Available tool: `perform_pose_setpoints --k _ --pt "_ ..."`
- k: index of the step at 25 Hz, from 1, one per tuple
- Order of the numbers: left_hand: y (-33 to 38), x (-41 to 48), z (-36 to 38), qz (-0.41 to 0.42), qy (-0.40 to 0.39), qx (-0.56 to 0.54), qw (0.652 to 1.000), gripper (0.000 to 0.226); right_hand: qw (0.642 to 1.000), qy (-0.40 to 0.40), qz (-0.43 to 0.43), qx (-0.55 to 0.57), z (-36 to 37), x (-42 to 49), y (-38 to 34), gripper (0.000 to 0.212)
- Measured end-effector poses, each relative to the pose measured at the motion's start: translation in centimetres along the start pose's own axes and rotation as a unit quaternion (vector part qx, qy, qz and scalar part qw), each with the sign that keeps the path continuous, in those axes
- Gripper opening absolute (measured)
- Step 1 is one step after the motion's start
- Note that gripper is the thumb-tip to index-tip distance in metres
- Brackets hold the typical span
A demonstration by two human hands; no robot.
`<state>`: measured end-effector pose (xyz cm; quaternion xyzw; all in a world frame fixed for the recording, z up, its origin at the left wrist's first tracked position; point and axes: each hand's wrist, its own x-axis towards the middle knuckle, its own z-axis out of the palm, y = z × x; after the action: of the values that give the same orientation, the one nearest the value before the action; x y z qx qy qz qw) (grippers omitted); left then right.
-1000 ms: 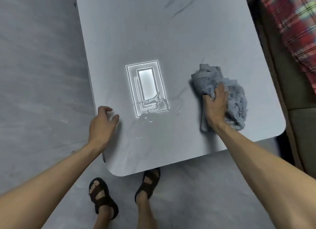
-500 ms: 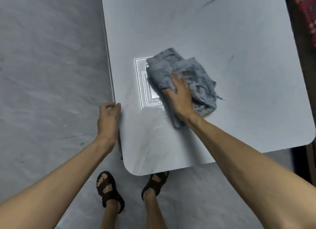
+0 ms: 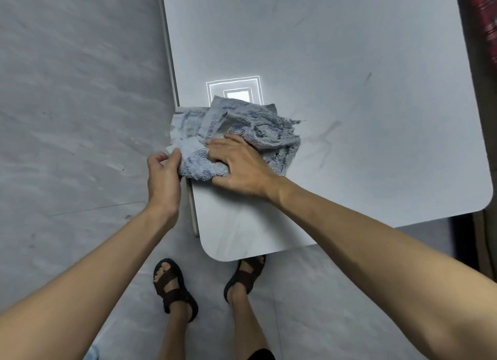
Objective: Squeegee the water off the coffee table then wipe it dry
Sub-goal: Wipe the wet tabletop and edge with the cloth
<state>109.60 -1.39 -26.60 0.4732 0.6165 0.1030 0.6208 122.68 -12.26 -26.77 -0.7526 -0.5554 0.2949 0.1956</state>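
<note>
A pale coffee table [image 3: 376, 117] carries a bunched grey towel [image 3: 269, 128] at its left edge (one corner overhangs). The right hand [image 3: 242, 169] presses down, fingers clutching a fold. The left hand [image 3: 162, 177], curled, touches the overhang; whether it pinches is unclear.

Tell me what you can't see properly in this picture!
All in the head view:
1. Coffee table surface under the towel: covered by the towel and the right hand, so wet or dry there is unknown.
2. Left hand fingertips: curled out of sight at the table's side; gripping towel or edge is unclear.
3. Table's far end: cut off by the top edge.
4. Red checked fabric: cut off by the right edge.
</note>
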Motion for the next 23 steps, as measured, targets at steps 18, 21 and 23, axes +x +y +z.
perform_pose_setpoints --k 18,21,23 --pt "-1.9 -5.8 3.0 0.169 -0.065 0.435 0.882 0.055 0.976 -0.059 -0.069 -0.198 -3.5 -6.3 8.4 0.060" --pt "-2.1 -5.4 2.6 0.158 -0.054 0.444 0.881 0.054 0.980 -0.045 0.032 -0.191 -5.3 -9.8 12.0 0.060" --pt "-2.4 -5.6 2.5 0.140 -0.070 0.413 0.897 0.057 0.979 0.001 0.113 -0.167 -6.6 -13.1 14.1 0.061"
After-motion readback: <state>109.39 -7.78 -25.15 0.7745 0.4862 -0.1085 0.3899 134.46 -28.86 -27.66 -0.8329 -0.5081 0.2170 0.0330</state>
